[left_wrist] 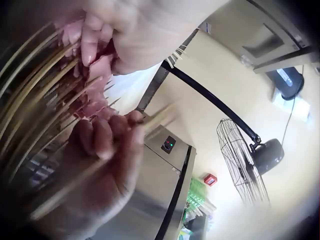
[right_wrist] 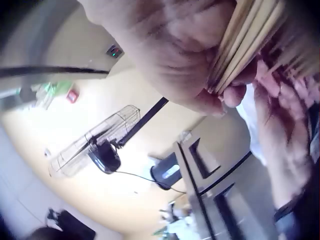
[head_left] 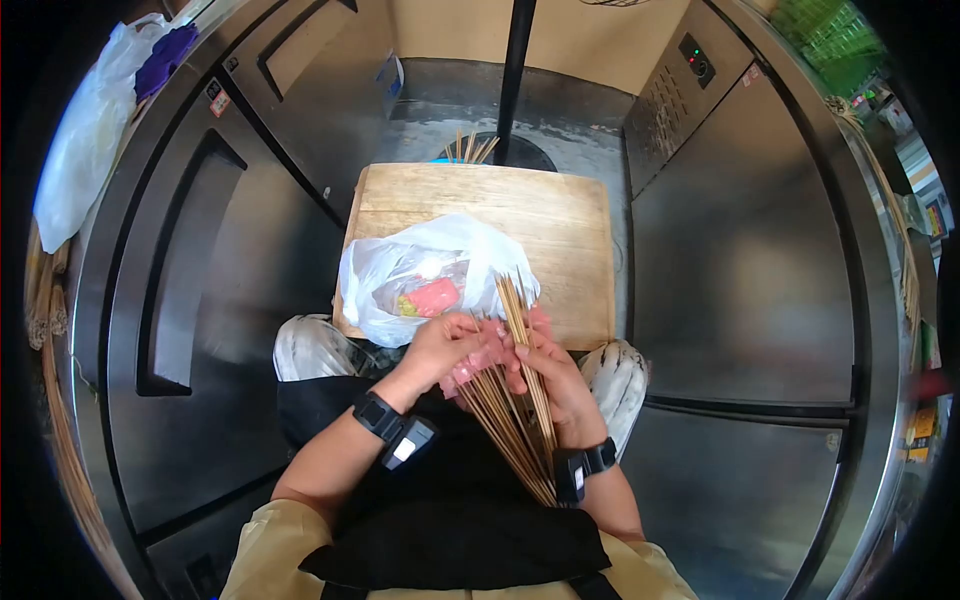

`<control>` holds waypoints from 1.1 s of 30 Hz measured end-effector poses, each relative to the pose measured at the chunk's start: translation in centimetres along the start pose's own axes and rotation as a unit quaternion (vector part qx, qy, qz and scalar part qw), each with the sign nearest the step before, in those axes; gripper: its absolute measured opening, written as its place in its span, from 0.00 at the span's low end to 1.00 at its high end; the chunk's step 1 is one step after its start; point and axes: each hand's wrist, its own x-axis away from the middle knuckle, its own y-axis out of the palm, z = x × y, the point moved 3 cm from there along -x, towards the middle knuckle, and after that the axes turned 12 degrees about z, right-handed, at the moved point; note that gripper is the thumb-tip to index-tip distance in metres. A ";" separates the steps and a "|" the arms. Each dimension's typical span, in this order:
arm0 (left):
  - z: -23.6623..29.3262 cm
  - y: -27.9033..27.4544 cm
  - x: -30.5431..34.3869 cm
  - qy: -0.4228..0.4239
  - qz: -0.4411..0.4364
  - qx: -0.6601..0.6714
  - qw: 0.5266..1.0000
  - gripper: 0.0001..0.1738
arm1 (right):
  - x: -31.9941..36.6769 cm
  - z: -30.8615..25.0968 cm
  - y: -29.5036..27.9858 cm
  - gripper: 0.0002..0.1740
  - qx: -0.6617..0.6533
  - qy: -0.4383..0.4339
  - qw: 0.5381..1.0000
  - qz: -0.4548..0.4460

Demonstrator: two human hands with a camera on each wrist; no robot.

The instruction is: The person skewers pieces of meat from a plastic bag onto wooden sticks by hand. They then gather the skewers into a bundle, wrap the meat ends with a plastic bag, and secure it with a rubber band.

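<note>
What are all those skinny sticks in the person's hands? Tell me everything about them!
They are thin skewers, pale tan like bamboo, a big bundle of them. They lie slanted over the person's lap, fanned out, with their tips toward the wooden board. The right hand grips the bundle. The left hand pinches at them where pink meat pieces seem threaded on some. In the head view their tips overlap the plastic bag.

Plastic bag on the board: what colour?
Plastic bag: translucent white, best in head view.
</note>
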 end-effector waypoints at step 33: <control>0.0 -4.8 -7.7 0.171 0.143 -0.492 0.842 0.09 | -1.7 1.8 -2.7 0.15 0.027 0.009 0.999 0.045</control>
